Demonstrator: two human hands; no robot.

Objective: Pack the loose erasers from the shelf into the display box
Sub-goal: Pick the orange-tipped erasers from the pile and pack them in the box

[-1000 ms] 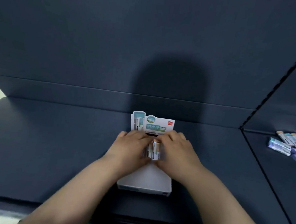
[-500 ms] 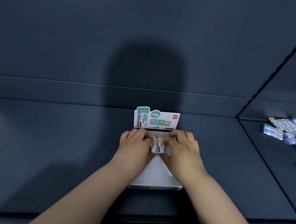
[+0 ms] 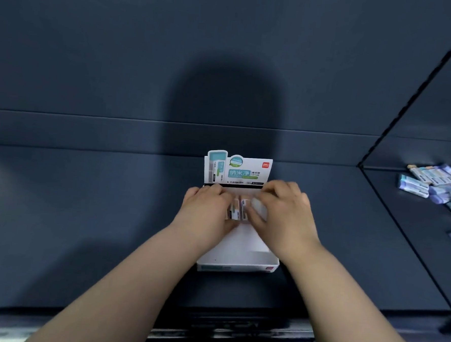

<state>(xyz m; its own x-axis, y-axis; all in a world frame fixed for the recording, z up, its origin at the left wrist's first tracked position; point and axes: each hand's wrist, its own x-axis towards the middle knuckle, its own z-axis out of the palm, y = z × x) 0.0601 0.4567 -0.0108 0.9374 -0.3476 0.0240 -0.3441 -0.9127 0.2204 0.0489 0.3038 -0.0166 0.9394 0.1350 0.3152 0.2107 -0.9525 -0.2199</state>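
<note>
The display box (image 3: 236, 253) is sitting on the dark blue shelf (image 3: 84, 215), its printed header card standing upright at the far end and its white tray lying open toward the person. Two erasers (image 3: 238, 211) are standing side by side near the back of the tray, touching each other. The left hand (image 3: 206, 209) is pressing against the left one with its fingers curled over it; the right hand (image 3: 282, 211) is closing on the right one, and a pale blurred piece is showing under its fingers that is too smeared to name. Both grips are closed around these erasers.

Both forearms are covering the sides of the tray, so its rear floor is hidden. To the right, past a black divider line, the loose erasers (image 3: 440, 184) are lying in a scattered pile on the neighbouring shelf section, cut off by the frame edge. A dark blue back panel is rising behind, carrying a head-shaped shadow. The near shelf edge is blurring into darkness.
</note>
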